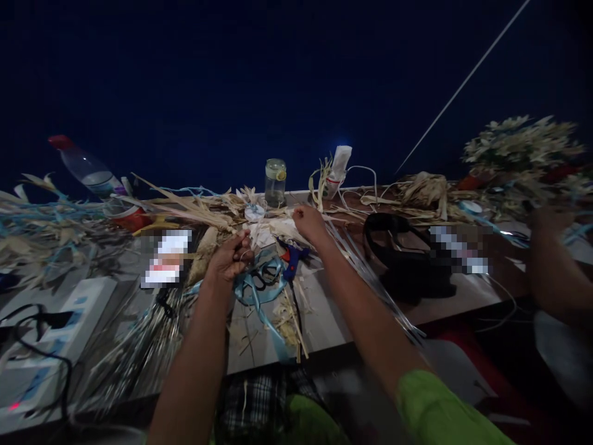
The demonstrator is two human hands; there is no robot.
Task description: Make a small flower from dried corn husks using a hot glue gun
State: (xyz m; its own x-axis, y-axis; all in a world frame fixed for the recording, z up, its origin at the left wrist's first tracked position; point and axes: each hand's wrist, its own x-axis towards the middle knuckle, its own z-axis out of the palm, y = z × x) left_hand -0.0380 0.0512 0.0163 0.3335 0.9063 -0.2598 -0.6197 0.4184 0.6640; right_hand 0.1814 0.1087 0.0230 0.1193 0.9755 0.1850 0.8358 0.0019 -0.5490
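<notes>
My left hand point(230, 256) is over the table, fingers curled together near a thin pale strand; what they grip is too small to make out. Further right and a little higher, my right hand point(308, 222) is closed beside dried husk pieces, its fingertips partly hidden. Between the forearms lie a light blue ribbon point(259, 296), black-handled scissors point(266, 273) and a blue glue gun point(291, 262) with its cord. Pale husk scraps point(287, 318) are scattered below them. A white round spool point(254, 212) sits just beyond my left hand.
A lidded jar point(275, 182) stands at the back. At left are a tilted bottle point(88, 170), a power strip point(60, 346) and bundled wires point(143, 346). Right of my arm lie clear rods point(361, 266) and a black bag point(407, 259). Another person's arm point(551, 266) is at far right.
</notes>
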